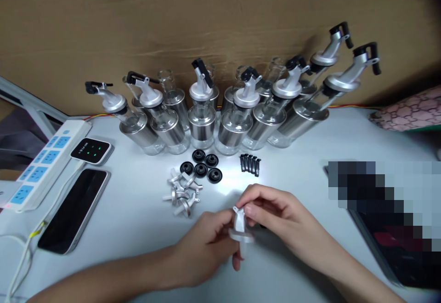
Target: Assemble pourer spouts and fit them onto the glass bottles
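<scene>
Hands meet low over the smooth white bench point(292, 156): the left hand point(203, 252) grips a matte silver spout point(240, 231) by its round collar, while the right hand point(275, 211) pinches the spout's narrow tip from above. Just beyond lie a heap of loose spouts point(181, 191), five round black gaskets point(203, 165) and a row of slim black caps point(250, 163). Further back, against creased brown cardboard point(172, 22), stand glass bottles point(201, 121) with brushed-steel sleeves; a glossy phone point(74, 208) lies left.
</scene>
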`<state>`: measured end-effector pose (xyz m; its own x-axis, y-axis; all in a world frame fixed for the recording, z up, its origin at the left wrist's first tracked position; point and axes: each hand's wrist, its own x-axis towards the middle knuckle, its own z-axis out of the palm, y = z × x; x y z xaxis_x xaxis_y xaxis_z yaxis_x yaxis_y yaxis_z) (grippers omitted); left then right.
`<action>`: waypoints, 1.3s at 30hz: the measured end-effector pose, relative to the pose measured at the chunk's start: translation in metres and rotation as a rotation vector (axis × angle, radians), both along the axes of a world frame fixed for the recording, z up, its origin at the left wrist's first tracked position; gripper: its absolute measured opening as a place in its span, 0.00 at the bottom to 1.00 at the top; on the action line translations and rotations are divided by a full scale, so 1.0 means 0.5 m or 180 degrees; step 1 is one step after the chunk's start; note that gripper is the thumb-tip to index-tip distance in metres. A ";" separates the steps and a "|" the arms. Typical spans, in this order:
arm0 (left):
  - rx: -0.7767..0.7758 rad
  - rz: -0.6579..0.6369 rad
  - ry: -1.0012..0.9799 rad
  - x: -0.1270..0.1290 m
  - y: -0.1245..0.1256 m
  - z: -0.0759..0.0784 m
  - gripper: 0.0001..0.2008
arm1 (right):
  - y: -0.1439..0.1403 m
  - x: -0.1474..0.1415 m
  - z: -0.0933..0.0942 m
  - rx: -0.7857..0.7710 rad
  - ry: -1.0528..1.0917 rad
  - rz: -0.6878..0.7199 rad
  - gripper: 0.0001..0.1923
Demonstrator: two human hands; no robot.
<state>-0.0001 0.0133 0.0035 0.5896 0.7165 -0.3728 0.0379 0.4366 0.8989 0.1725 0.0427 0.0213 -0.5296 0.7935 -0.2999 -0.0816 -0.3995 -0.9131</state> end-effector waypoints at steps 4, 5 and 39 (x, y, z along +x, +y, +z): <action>0.0961 -0.0670 0.0846 -0.028 0.021 0.067 0.10 | 0.005 0.002 0.002 0.0153 -0.0026 -0.0454 0.18; 0.1266 -0.0704 0.1045 -0.039 0.030 0.084 0.10 | 0.006 0.004 0.001 0.0134 0.0023 -0.0542 0.18; 0.3508 0.0199 0.2080 -0.143 0.131 0.101 0.04 | 0.020 0.020 -0.017 0.0534 -0.0128 -0.1350 0.10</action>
